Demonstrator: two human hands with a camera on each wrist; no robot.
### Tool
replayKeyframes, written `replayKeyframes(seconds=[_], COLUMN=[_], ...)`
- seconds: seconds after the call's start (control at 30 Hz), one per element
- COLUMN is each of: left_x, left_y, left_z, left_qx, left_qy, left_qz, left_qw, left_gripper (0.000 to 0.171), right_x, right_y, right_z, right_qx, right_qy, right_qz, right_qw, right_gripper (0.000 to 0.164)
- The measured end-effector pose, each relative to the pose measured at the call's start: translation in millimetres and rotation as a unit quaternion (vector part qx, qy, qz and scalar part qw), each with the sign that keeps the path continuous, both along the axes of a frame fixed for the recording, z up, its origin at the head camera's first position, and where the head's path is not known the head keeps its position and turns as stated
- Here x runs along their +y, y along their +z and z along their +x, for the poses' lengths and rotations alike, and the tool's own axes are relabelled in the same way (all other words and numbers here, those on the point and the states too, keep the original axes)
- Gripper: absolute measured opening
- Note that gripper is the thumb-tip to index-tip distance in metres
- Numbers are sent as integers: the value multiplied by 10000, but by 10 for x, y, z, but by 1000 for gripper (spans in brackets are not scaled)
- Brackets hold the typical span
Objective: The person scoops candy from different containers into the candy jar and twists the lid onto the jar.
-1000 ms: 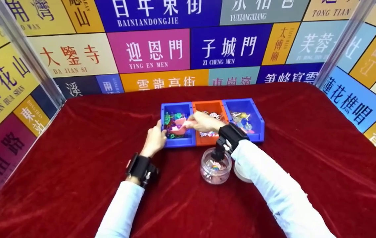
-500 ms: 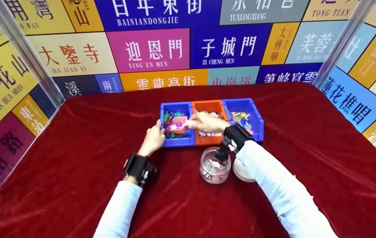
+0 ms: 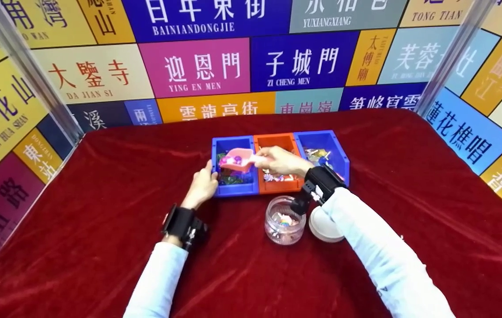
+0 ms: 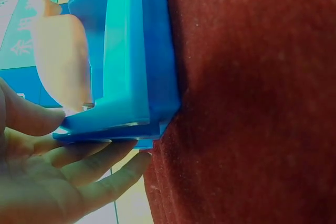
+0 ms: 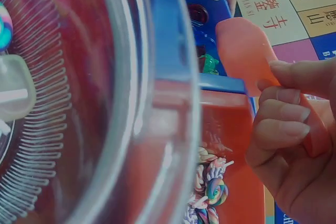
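My right hand [image 3: 283,161] grips a pink scoop [image 3: 246,154] by its handle. Purple and white pieces lie in its bowl, held over the left blue bin [image 3: 235,190]. The right wrist view shows curled fingers and thumb around the scoop's handle. At that bin's left wall, my left hand [image 3: 202,186] holds the rim, its thumb [image 4: 34,116] on top and its fingers along the outside. Green and dark translucent pieces lie in the bin beneath the scoop.
An orange bin [image 3: 273,187] with swirled candy-like pieces adjoins another blue bin [image 3: 344,161] with mixed small pieces. Nearer stands an uncovered clear jar [image 3: 285,239] with a few pieces inside; a white lid [image 3: 325,226] lies beside it. Red cloth covers the table.
The scoop has risen from among the bin's pieces and levelled, now carrying purple and white ones. My right hand has shifted slightly right; my left hand stays on the bin's wall.
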State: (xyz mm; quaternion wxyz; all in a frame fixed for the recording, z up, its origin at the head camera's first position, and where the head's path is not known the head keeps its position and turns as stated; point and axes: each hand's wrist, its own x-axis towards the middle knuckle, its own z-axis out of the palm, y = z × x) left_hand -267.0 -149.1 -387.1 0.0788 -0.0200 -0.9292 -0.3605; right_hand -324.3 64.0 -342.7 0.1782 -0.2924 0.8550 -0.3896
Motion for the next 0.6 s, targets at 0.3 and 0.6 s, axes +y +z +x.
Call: replayKeyframes(seconds=[0.3, 0.6], left_x=[11, 6], left_y=[8, -18], left_z=[6, 25], left_qx=[42, 47], left_qy=[66, 63], left_qz=[16, 121], left_qw=[10000, 9999], left_gripper=[44, 47], right_x=[67, 162], right_y=[30, 33], right_z=[11, 15], right_qx=[-296, -525], right_qy=[-217, -214], right_qz=[-331, -771], right_qw=[9988, 9954], right_gripper=[32, 32])
